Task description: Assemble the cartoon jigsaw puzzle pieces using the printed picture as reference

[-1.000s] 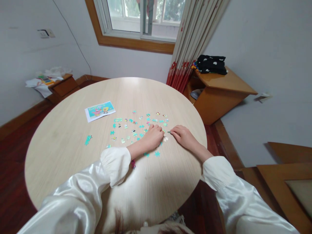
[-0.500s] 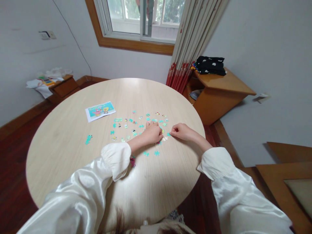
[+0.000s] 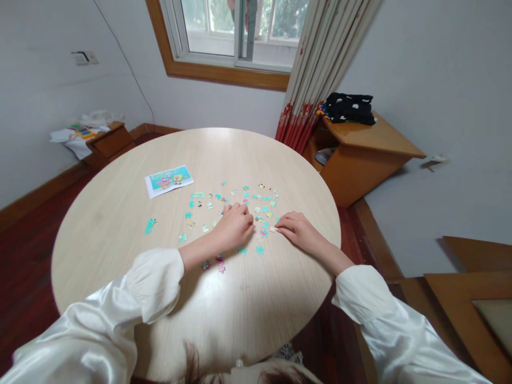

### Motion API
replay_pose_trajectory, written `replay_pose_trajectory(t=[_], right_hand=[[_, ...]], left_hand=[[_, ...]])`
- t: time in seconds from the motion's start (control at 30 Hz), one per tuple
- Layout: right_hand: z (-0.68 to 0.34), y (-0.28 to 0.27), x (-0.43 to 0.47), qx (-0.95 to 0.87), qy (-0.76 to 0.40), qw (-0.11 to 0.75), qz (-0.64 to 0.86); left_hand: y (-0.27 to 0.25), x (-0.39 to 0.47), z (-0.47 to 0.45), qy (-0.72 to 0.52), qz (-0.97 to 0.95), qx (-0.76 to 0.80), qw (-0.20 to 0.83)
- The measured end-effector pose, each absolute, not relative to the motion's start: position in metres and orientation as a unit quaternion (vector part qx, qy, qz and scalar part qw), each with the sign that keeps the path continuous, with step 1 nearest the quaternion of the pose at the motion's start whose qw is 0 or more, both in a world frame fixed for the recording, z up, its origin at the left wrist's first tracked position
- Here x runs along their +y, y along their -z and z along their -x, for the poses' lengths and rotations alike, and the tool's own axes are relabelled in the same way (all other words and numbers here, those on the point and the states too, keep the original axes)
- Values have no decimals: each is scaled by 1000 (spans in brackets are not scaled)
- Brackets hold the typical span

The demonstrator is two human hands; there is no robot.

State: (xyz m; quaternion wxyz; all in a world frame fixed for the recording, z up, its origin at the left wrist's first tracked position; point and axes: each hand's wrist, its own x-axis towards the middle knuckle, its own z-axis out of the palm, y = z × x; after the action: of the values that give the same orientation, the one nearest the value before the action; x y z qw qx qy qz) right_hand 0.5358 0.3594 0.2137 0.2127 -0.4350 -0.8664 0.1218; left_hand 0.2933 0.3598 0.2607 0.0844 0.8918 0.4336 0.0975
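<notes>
One pale, knobbed jigsaw piece (image 3: 273, 229) is touched by the right hand (image 3: 296, 229); turquoise pieces (image 3: 260, 250) are scattered near the left hand (image 3: 235, 226); whether either's fingers are clamped cannot be told.

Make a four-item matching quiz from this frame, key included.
1. Picture
2. Right hand
3. Cloth
4. Curtain

A. On the cabinet
B. Pale above, red below
C. White-edged, on the table
D. Fingertips at the pale puzzle piece

Pairs: 1-C, 2-D, 3-A, 4-B
</notes>
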Motion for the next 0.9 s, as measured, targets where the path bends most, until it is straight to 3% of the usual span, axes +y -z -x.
replay_pose_trajectory(t=[0.33, 0.53, 0.7, 0.9], right_hand=[[-527, -220, 356, -868, -109, 214, 435], [-517, -240, 355, -807, -230, 158, 520], [-514, -244, 356, -774, -234, 146, 570], [-502, -241, 333, -806, -195, 221, 514]], left_hand=[[-243, 341, -313, -68, -895, 422, 127], [-239, 350, -306, -102, -874, 443, 173], [-234, 355, -288, -136, -906, 389, 97], [-221, 350, -274, -144, -934, 322, 49]])
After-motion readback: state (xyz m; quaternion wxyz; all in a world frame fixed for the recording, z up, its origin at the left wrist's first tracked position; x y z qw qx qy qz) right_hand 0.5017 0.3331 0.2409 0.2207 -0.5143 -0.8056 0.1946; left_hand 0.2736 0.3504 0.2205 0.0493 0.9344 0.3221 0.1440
